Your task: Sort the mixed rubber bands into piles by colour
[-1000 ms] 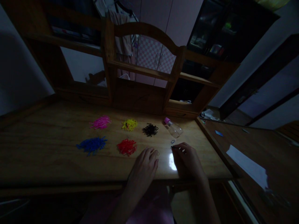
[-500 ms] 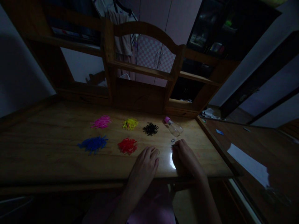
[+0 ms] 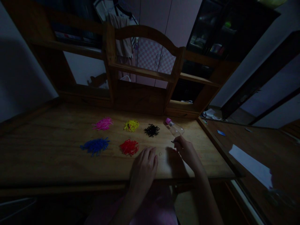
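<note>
Five small heaps of rubber bands lie on the wooden desk [image 3: 47, 156]: pink [image 3: 102, 124], yellow [image 3: 131, 125], black [image 3: 152, 130], blue [image 3: 95, 146] and red [image 3: 129, 147]. My left hand [image 3: 143, 167] rests flat near the front edge, fingers stretched out, just right of the red heap. A single small band [image 3: 160, 153] lies beside its fingertips. My right hand [image 3: 186, 151] is raised a little with fingers pinched on a tiny dark band at its tip. A clear bottle with a pink cap [image 3: 173, 127] lies just beyond that hand.
A wooden hutch with shelves and an arched frame [image 3: 145, 34] stands at the back of the desk. To the right is a lower wooden surface with a white sheet of paper [image 3: 250, 165]. The room is dim.
My right hand has lifted off the desk and moved forward toward the bottle, taking up the small dark band that lay there. The left hand has barely moved.
</note>
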The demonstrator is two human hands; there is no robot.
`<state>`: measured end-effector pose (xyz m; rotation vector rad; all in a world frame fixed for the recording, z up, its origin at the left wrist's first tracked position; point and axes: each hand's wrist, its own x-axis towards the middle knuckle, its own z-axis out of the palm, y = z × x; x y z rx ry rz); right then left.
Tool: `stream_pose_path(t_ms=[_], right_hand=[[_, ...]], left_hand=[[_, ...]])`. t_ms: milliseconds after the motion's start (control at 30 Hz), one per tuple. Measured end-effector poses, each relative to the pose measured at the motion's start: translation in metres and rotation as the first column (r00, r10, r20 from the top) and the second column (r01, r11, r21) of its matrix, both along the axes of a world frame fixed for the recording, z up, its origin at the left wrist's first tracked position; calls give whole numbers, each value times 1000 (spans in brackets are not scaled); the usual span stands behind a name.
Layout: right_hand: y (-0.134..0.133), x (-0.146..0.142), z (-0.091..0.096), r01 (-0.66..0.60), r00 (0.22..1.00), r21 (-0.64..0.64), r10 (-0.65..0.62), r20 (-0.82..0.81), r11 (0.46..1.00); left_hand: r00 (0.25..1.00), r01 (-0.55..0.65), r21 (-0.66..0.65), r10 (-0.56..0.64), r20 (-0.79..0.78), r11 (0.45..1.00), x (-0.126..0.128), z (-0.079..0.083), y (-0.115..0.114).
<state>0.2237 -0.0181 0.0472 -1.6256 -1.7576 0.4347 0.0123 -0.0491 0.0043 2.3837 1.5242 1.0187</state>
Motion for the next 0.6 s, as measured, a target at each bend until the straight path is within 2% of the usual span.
stream_pose_path(t_ms=[67, 133, 200, 267, 333, 367, 433, 467, 500, 533, 567, 600], right_hand=[[11, -15, 8, -64, 985, 23, 67, -161, 998], [20, -32, 14, -171, 905, 22, 166, -392, 985], [25, -48, 18, -275, 754, 9, 221, -619, 962], [24, -61, 19, -338, 591, -21, 195, -783, 941], [20, -70, 17, -377, 482, -73, 128, -867, 923], [16, -73, 16, -392, 454, -101, 97, -886, 915], [9, -78, 15, -418, 445, -145, 63, -893, 897], [5, -80, 15, -429, 460, -160, 62, -886, 889], [2, -83, 15, -436, 484, -170, 71, -872, 884], [-2, -85, 16, -442, 518, -175, 91, -850, 880], [-5, -87, 17, -446, 563, -178, 121, -817, 877], [-8, -89, 18, -448, 618, -180, 158, -770, 876]], left_hand=[[1000, -4, 3, 4, 17, 1000, 0, -1, -1], [999, -1, 0, 1, 49, 1000, 0, -4, -2], [993, -6, -9, 7, 119, 1000, 0, -6, -2], [963, -19, -51, 32, 267, 998, -2, -5, 0], [871, 29, -161, 55, 488, 986, -6, -2, 4], [780, 89, -222, 71, 621, 971, -9, 0, 7], [502, 292, -297, 118, 857, 909, -14, 4, 14], [353, 395, -305, 163, 921, 867, -15, 7, 17], [239, 476, -303, 210, 948, 826, -15, 9, 19], [184, 526, -302, 240, 953, 795, -15, 11, 20], [200, 545, -309, 237, 951, 779, -14, 13, 19], [296, 527, -324, 188, 937, 786, -12, 15, 18]])
